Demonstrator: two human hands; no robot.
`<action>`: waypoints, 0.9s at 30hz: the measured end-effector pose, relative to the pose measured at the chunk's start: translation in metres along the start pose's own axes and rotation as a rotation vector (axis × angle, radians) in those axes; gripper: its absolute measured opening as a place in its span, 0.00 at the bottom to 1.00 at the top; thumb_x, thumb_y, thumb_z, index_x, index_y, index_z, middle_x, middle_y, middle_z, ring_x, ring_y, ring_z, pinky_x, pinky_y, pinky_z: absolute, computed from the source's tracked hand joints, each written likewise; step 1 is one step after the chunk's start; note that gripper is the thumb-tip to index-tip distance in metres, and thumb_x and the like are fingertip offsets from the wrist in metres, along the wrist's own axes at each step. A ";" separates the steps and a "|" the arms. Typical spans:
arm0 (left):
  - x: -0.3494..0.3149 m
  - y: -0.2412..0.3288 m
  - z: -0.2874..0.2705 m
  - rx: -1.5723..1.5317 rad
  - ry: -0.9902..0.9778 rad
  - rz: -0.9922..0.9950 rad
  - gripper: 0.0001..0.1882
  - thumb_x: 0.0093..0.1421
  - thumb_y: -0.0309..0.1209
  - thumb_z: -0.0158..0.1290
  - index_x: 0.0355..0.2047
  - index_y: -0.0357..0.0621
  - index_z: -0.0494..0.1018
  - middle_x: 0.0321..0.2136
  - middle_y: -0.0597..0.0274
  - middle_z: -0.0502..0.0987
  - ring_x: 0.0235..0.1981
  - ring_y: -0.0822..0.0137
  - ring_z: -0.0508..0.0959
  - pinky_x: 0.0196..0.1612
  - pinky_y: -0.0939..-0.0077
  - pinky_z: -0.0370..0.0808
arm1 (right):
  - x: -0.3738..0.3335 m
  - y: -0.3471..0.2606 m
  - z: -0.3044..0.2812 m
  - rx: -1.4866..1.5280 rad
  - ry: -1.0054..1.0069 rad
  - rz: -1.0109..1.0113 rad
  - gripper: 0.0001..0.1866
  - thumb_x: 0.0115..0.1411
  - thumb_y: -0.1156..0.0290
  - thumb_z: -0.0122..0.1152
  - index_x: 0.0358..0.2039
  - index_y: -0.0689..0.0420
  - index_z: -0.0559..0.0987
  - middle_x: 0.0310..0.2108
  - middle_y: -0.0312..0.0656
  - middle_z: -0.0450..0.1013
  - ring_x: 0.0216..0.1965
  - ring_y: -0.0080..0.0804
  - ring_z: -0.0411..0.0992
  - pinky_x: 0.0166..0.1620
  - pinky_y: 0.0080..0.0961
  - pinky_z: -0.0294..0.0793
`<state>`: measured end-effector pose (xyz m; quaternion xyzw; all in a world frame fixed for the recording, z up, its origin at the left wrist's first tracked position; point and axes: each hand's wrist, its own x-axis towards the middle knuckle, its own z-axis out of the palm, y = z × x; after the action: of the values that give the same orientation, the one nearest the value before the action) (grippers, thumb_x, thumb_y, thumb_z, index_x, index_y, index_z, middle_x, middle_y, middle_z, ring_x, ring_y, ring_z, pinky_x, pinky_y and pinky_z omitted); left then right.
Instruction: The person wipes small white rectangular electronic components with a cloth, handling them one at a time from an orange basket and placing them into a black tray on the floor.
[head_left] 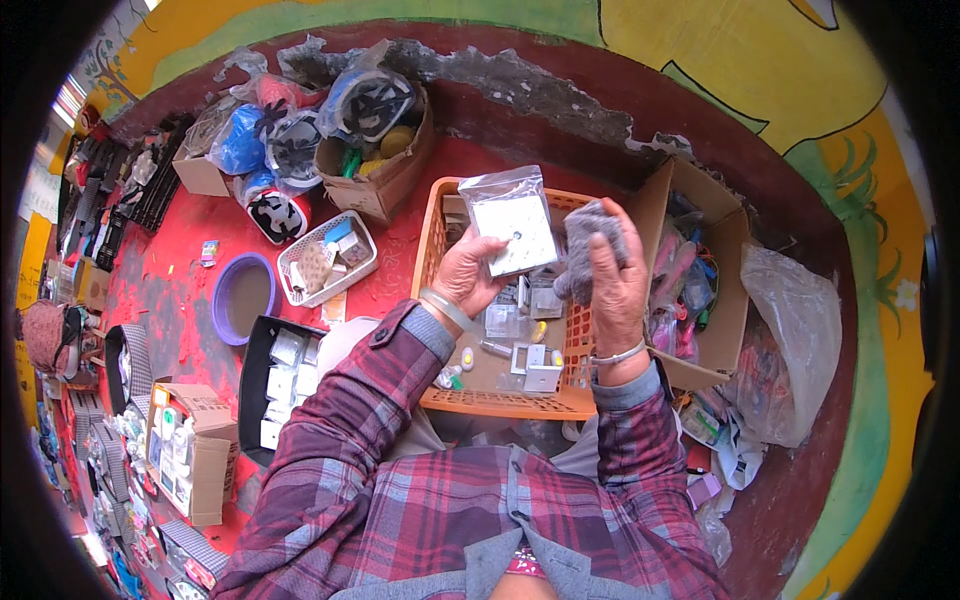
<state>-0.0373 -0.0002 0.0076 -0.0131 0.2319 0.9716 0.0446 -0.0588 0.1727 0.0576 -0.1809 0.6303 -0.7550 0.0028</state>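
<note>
Plaid sleeves lead up to both hands over the orange crate (440, 225): left hand (466, 277) grips a bagged white plate (512, 225), right hand (617, 280) clutches a grey cloth (590, 248); wiping looks unfinished, with more parts waiting at the crate's near edge.

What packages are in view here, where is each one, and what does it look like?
Clear plastic pouch: in the left hand, above the orange crate; rectangular, with a white plate inside.
Small cardboard box: lower left on the red floor; brown, open.
Cardboard box: right of the crate; brown, open.
</note>
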 end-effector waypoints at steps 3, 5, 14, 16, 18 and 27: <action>0.001 -0.005 -0.008 0.057 -0.108 -0.043 0.33 0.50 0.20 0.53 0.58 0.42 0.57 0.51 0.55 0.70 0.52 0.59 0.72 0.56 0.60 0.70 | -0.003 -0.003 0.004 -0.045 -0.098 -0.120 0.29 0.62 0.53 0.54 0.56 0.61 0.67 0.54 0.48 0.66 0.57 0.36 0.64 0.57 0.31 0.63; 0.002 -0.012 -0.009 0.088 -0.176 -0.050 0.28 0.58 0.29 0.52 0.59 0.44 0.59 0.52 0.57 0.70 0.52 0.62 0.72 0.55 0.64 0.70 | -0.006 0.020 0.007 -0.627 -0.281 -0.447 0.28 0.60 0.55 0.55 0.58 0.57 0.67 0.59 0.52 0.60 0.62 0.46 0.57 0.62 0.37 0.55; -0.011 -0.008 -0.005 0.318 -0.212 -0.228 0.28 0.58 0.30 0.53 0.58 0.44 0.59 0.52 0.62 0.69 0.51 0.66 0.71 0.56 0.69 0.68 | -0.005 0.030 0.011 -0.993 -0.214 -0.526 0.20 0.58 0.62 0.55 0.50 0.51 0.74 0.53 0.50 0.67 0.56 0.46 0.64 0.59 0.44 0.56; -0.014 -0.009 -0.004 0.350 -0.178 -0.321 0.36 0.46 0.21 0.58 0.57 0.42 0.59 0.50 0.62 0.69 0.51 0.67 0.71 0.55 0.69 0.68 | 0.003 0.034 -0.002 -0.935 -0.194 -0.454 0.17 0.60 0.62 0.53 0.49 0.51 0.74 0.48 0.46 0.72 0.51 0.41 0.69 0.57 0.41 0.60; -0.017 -0.005 -0.002 0.423 -0.215 -0.368 0.36 0.45 0.21 0.55 0.57 0.42 0.59 0.50 0.61 0.69 0.52 0.66 0.70 0.56 0.69 0.67 | 0.010 0.039 -0.010 -0.673 -0.136 -0.316 0.14 0.62 0.63 0.51 0.44 0.56 0.76 0.39 0.46 0.75 0.40 0.40 0.74 0.45 0.31 0.71; -0.032 0.018 0.008 0.340 -0.234 -0.418 0.46 0.42 0.25 0.55 0.64 0.43 0.51 0.56 0.54 0.65 0.57 0.60 0.66 0.61 0.63 0.60 | 0.022 0.036 -0.080 0.590 -0.008 0.317 0.20 0.61 0.54 0.55 0.44 0.57 0.74 0.40 0.45 0.74 0.39 0.36 0.75 0.36 0.28 0.79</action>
<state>-0.0069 -0.0149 0.0245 0.0591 0.3767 0.8835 0.2719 -0.1092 0.2360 0.0183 -0.0751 0.4051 -0.8943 0.1748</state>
